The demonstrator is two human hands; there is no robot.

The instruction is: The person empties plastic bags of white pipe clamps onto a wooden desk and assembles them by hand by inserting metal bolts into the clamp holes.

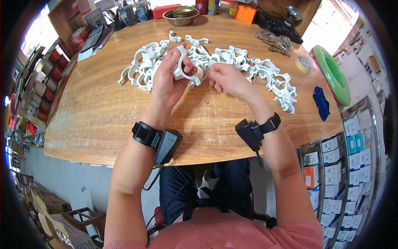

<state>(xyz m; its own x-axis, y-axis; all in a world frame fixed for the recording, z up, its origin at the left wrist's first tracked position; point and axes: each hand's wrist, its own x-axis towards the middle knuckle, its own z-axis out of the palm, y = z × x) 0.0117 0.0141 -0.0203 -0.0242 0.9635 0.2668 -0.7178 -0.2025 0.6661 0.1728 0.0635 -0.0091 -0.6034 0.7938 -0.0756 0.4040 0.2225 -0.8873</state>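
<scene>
Listing items seen from the head view:

Left hand [168,76]: raised above the table, fingers curled and clamped round a white plastic pipe clamp [185,66]; black strap with a dark sensor box at the wrist.

Right hand [227,79]: just beside the left, fingertips pinched together at the lower edge of the same clamp; whether a small part sits between the fingers cannot be told. Black strap and dark box at this wrist too.

White plastic pipe clamp: ring-shaped, open on one side, held upright between both hands over the middle of the table.

Pile of white pipe clamps [253,68]: loose heap spread across the far half of the table, behind and to both sides of the hands, trailing off to the right.

Small screw [206,101]: lying alone on the wood, just below the hands.

Table [103,112]: rounded wooden top, grain visible.

Metal bowl [180,16]: far edge, centre.

Orange box [246,13]: far edge, right of the bowl.

Bag of screws [275,41]: clear, far right, well apart from the hands.

Roll of tape [303,64]: near the right edge.

Green coil [331,74]: just off the table's right edge.

Blue cloth [321,103]: right edge, below the coil.
</scene>
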